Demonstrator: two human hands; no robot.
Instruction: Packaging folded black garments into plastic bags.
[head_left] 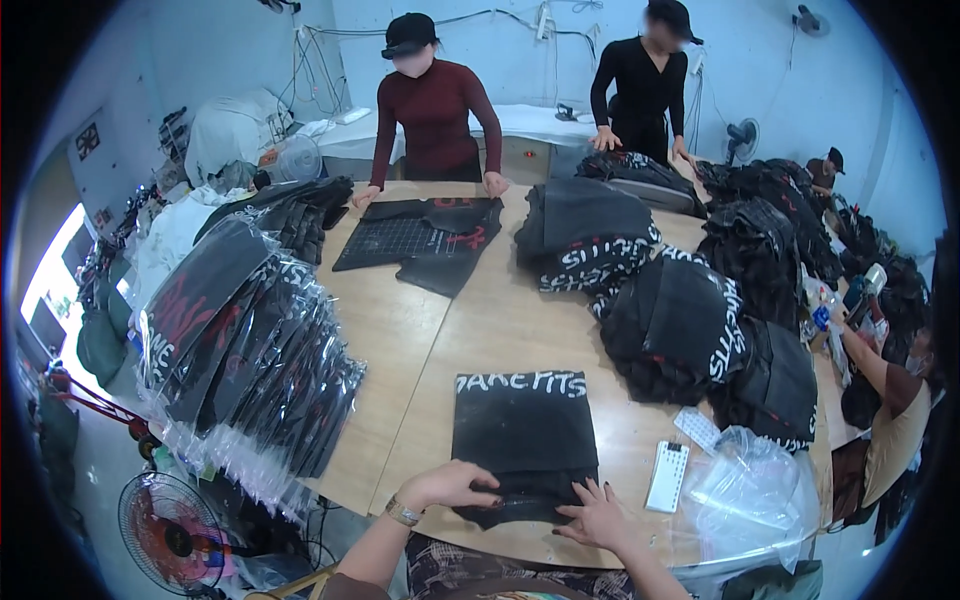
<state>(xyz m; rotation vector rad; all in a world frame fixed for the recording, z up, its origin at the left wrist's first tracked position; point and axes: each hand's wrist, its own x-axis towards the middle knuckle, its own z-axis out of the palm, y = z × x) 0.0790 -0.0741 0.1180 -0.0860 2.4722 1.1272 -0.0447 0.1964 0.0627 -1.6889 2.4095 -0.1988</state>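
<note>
A folded black T-shirt (523, 425) with white lettering along its far edge lies flat on the wooden table in front of me. Its neckline end is nearest to me. On the near left part of the shirt rests my left hand (450, 487), fingers loosely curved and apart from the thumb. My right hand (598, 515) lies at the near right corner with its fingers spread over the cloth. Neither hand grips the fabric visibly. A white card or sticker sheet (667, 477) and clear plastic bags (745, 500) are to the right of my right hand.
Bagged black shirts (260, 350) fan out on the left; folded stacks (672, 320) stand on the right. Across the table (410, 335), a person in dark red (440, 110) handles a black garment on a gridded board (385, 240). A floor fan (170, 535) stands lower left.
</note>
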